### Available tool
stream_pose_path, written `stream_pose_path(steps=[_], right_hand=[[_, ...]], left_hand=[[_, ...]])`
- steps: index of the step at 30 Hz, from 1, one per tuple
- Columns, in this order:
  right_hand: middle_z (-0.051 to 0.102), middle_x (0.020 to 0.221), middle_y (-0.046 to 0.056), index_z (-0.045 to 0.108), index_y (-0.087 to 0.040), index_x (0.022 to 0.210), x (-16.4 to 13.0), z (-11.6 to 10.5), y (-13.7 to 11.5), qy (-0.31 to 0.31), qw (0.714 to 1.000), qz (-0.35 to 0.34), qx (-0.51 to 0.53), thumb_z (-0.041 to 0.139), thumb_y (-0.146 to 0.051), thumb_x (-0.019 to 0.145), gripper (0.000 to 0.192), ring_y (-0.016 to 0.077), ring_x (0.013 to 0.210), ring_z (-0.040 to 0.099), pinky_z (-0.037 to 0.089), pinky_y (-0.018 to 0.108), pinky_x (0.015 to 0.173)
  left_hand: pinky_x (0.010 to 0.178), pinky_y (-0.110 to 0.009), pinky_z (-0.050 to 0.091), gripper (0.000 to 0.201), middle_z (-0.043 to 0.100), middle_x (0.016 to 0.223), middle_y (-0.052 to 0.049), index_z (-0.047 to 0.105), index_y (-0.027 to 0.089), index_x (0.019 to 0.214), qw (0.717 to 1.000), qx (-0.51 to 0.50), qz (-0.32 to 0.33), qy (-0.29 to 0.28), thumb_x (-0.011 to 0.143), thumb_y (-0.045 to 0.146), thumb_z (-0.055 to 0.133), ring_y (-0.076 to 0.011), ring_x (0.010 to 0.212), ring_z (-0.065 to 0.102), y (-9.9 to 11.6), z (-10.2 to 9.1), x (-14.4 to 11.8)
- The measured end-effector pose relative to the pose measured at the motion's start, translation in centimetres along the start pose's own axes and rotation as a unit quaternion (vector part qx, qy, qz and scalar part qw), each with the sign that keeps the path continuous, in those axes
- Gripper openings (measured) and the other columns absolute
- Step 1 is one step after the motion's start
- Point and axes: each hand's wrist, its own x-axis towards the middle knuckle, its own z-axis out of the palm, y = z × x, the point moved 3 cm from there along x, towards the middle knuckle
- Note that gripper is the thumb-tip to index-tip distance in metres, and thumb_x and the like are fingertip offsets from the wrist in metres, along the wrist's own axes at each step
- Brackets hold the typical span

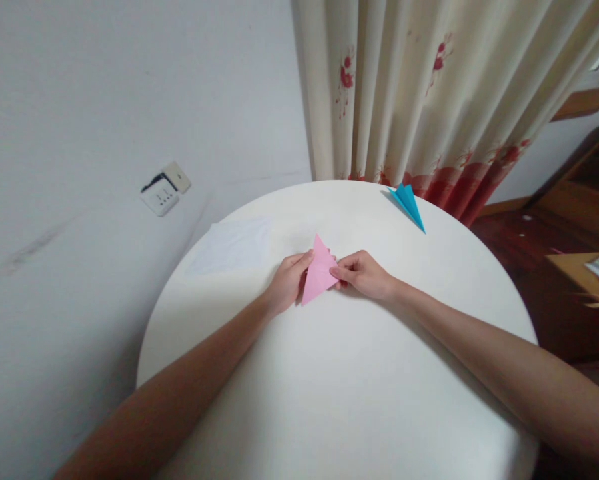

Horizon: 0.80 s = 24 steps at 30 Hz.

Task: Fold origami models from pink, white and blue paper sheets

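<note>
Between my two hands is a sheet of pink paper [318, 273], folded into a triangle with one point toward the far side of the table. My left hand [290, 280] grips its left edge, thumb on top and the other fingers hidden beneath. On the other side my right hand [362, 273] pinches the right corner between thumb and fingers. A blue folded paper plane [408, 207] lies at the table's far right, apart from both hands.
The round white table [329, 387] stands against a wall with a socket [162, 193]. White paper [232, 245] lies at its left. A flowered curtain [404, 87] hangs behind, and a cardboard box [574, 270] is at the right.
</note>
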Motion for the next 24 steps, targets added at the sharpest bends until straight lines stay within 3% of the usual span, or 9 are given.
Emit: stream_pose_path(steps=[6, 20, 24], right_hand=[[0.055, 0.057, 0.0, 0.064, -0.013, 0.062, -0.09, 0.2, 0.01, -0.047, 0.999, 0.0, 0.0, 0.061, -0.054, 0.084, 0.046, 0.0086, 0.051, 0.04, 0.028, 0.026, 0.052], [0.059, 0.06, 0.002, 0.067, -0.013, 0.064, -0.24, 0.32, -0.39, -0.058, 0.998, -0.003, 0.008, 0.065, -0.057, 0.08, 0.047, 0.0101, 0.054, 0.045, 0.033, 0.025, 0.052], [0.06, 0.06, 0.002, 0.067, -0.013, 0.065, -0.4, 0.49, -0.4, -0.072, 0.997, 0.011, 0.04, 0.066, -0.056, 0.081, 0.046, 0.0094, 0.053, 0.045, 0.033, 0.024, 0.051]], left_hand=[[0.083, -0.039, 0.055, 0.04, 0.068, 0.118, -0.019, 0.062, 0.01, 0.123, 0.998, -0.056, -0.028, -0.018, 0.092, 0.036, 0.059, -0.0267, 0.096, 0.069, 0.52, 0.75, -0.56], [0.076, -0.033, 0.054, 0.031, 0.07, 0.112, -0.014, 0.069, 0.012, 0.111, 0.997, -0.063, -0.029, 0.027, 0.086, 0.031, 0.066, -0.0201, 0.083, 0.067, 0.62, 0.59, -0.5], [0.076, -0.033, 0.054, 0.03, 0.068, 0.115, -0.012, 0.069, 0.014, 0.111, 0.995, -0.09, -0.03, 0.01, 0.088, 0.033, 0.064, -0.0192, 0.084, 0.066, 0.81, 0.71, -0.61]])
